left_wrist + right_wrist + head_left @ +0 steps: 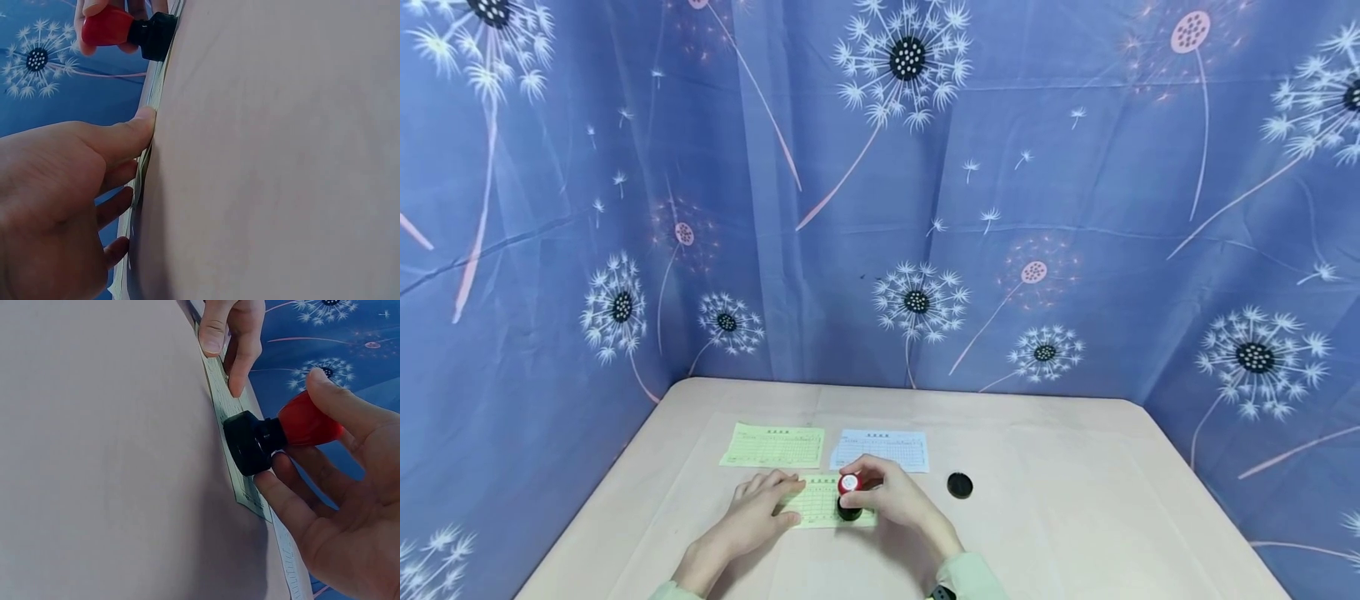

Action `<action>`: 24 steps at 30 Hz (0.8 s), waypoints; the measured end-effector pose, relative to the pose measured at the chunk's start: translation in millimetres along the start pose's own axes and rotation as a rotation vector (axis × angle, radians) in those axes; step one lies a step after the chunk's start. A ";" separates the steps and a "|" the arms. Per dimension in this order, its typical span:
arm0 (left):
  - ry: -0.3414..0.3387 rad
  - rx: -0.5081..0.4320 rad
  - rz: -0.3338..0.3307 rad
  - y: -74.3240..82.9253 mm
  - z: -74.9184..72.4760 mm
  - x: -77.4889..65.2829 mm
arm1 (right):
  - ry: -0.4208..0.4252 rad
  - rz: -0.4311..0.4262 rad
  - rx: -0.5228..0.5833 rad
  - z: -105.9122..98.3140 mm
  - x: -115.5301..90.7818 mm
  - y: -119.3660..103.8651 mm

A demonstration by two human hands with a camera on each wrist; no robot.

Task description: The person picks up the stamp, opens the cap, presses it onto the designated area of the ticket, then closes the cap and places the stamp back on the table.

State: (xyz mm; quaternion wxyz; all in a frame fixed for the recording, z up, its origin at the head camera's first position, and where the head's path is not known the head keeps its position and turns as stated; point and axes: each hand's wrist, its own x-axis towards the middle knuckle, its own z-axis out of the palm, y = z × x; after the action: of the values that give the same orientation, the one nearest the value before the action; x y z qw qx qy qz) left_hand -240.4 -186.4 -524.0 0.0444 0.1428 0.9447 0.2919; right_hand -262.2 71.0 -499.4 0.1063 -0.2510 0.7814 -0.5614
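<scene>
My right hand (891, 498) grips a self-inking style round stamp (309, 420) by its red knob, with the wide black base down at the right part of a yellow-green printed slip (812, 503). In the right wrist view the base is right at the paper, slightly tilted. My left hand (754, 510) rests on the left end of that slip, thumb and fingertips pressing it against the table, fingers spread and holding nothing. The left wrist view shows the left thumb (134, 134) at the paper's edge, with the stamp beyond it.
Behind the hands lie another yellow-green slip (772, 447) at left and a light blue slip (887, 447) at right, partly covered by the right hand. A round black cap (959, 485) lies on the pale table (1045, 517) to the right. Blue dandelion-print curtains (850, 333) stand around the table.
</scene>
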 end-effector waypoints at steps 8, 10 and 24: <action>-0.004 -0.005 -0.003 0.3 -0.3 -0.4 | 0.004 0.005 0.011 0.0 -0.6 -1.8; -0.005 -0.013 0.003 0.0 -0.7 -0.8 | 0.005 0.002 0.004 0.3 -0.7 -2.5; -0.019 -0.011 -0.003 0.9 -1.5 1.0 | 0.023 0.007 -0.045 -1.5 0.6 0.2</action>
State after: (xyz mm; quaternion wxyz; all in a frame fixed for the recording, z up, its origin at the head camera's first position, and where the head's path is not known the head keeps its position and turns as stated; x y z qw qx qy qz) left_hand -241.4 -186.2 -522.2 0.0545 0.1437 0.9428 0.2959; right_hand -263.4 71.9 -499.0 0.0936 -0.2442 0.7958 -0.5462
